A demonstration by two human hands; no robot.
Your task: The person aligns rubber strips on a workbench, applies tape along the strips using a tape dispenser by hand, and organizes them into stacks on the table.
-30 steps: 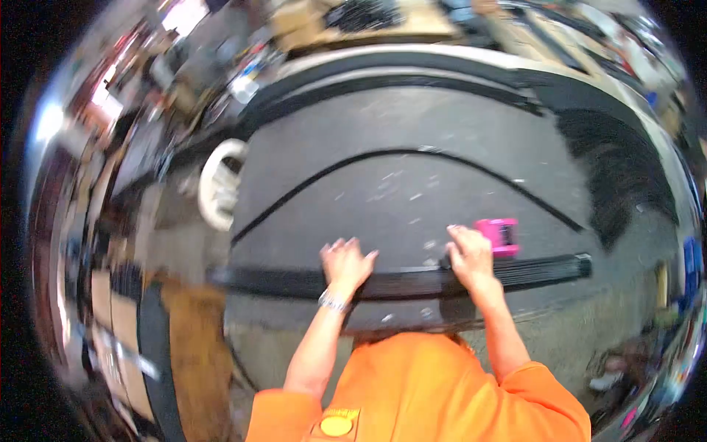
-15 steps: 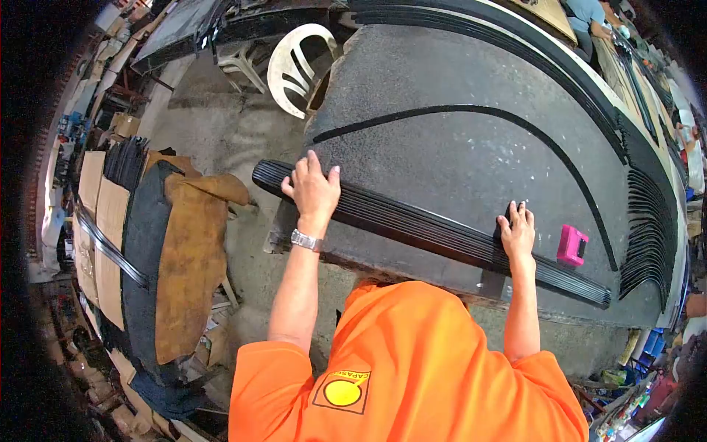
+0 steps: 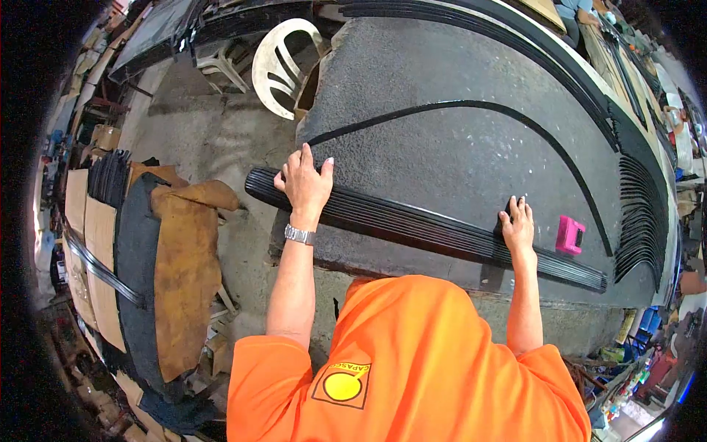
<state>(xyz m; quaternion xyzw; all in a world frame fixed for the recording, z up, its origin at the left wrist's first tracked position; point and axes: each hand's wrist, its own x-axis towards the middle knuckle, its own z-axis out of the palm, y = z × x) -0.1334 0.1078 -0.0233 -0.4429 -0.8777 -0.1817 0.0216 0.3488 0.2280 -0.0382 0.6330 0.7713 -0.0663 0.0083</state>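
A bundle of long black strips (image 3: pixel 412 224) lies along the near edge of the dark table (image 3: pixel 412 66). My left hand (image 3: pixel 306 186) rests on the bundle near its left end, thumb and fingers apart. Farther right, my right hand (image 3: pixel 518 224) lies at the bundle's far side with its fingers spread; something small and dark shows beside its fingertips, too indistinct to name. A pink object (image 3: pixel 570 236) with a dark part sits just right of that hand. Beyond both hands, a single black strip (image 3: pixel 471 103) curves across the tabletop.
More black strips (image 3: pixel 639 214) are fanned at the table's right, and others line its far edge. A white plastic chair (image 3: pixel 286 66) stands at the table's left corner. Cardboard (image 3: pixel 101 243) and a brown sheet (image 3: pixel 185 280) are at the left. A person (image 3: pixel 576 16) is at the top right.
Since a second ago, the view has turned left and steadied. My left hand has moved toward the bundle's left end. Over the last half second the hands hold nearly the same places on the bundle.
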